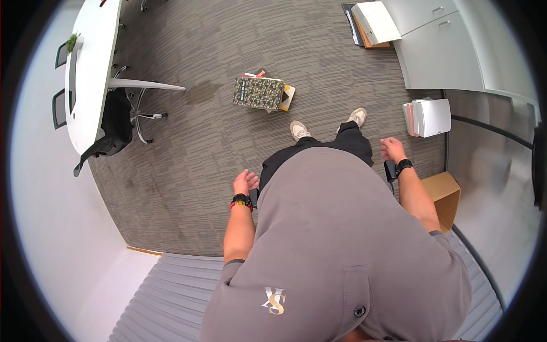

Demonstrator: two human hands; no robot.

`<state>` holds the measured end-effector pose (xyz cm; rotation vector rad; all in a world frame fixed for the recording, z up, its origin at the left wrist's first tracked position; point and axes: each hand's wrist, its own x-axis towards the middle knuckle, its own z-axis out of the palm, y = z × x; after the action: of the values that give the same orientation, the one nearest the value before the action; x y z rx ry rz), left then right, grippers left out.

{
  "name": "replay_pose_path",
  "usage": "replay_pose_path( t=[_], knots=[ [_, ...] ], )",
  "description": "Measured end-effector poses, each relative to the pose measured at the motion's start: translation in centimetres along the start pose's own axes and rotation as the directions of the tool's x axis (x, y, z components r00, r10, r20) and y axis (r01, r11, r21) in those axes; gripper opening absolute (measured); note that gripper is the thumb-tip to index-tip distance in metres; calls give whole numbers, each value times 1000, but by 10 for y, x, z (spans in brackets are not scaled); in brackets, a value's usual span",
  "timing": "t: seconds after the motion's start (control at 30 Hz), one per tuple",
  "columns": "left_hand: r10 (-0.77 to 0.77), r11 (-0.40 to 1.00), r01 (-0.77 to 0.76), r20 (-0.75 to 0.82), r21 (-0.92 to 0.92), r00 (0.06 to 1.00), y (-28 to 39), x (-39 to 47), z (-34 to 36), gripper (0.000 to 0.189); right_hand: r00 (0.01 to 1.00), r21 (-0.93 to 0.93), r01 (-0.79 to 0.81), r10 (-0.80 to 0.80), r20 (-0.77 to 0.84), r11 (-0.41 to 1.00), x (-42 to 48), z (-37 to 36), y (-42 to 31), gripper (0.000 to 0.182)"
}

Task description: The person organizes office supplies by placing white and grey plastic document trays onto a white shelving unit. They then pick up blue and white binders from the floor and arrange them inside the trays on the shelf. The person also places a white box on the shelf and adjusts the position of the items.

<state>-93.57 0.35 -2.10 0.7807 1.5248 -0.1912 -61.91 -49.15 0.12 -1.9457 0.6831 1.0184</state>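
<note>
My left hand (246,181) hangs beside my left hip, empty, with its fingers loosely apart. On the other side my right hand (392,148) hangs by my right thigh, holding nothing, its fingers slightly curled. A stack of books (259,93) lies on the carpet just ahead of my shoes. Its top book has a dark floral cover, and the books beneath stick out at uneven angles. To the right of my right hand, several white, pink and green binders or folders (431,117) stand together on the floor.
An open cardboard box (442,192) sits behind my right arm near a glass partition (491,158). White binders and folders (378,23) lean by a grey cabinet (440,51). At left are a white table (92,55) and a black swivel chair (117,124). Grey blinds (171,295) hang behind me.
</note>
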Motion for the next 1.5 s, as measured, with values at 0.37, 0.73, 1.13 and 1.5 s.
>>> replay_pose_path(
  t=[0.37, 0.73, 1.13, 1.5],
  knots=[
    [16, 1000, -16, 21, -5, 1000, 3, 9, 4, 47, 1000, 8, -6, 6, -27, 1000, -10, 1, 6, 22],
    [16, 1000, -16, 26, -6, 1000, 3, 7, 7, 45, 1000, 12, -17, 17, -24, 1000, -12, 0, 5, 20],
    [21, 1000, -21, 22, 7, 1000, 3, -1, 8, 46, 1000, 38, -19, 20, -7, 999, -10, 2, -2, 19],
    [52, 999, -52, 20, -2, 998, 5, 2, 14, 47, 1000, 25, -19, 19, -2, 999, -5, -1, 4, 21]
  ],
)
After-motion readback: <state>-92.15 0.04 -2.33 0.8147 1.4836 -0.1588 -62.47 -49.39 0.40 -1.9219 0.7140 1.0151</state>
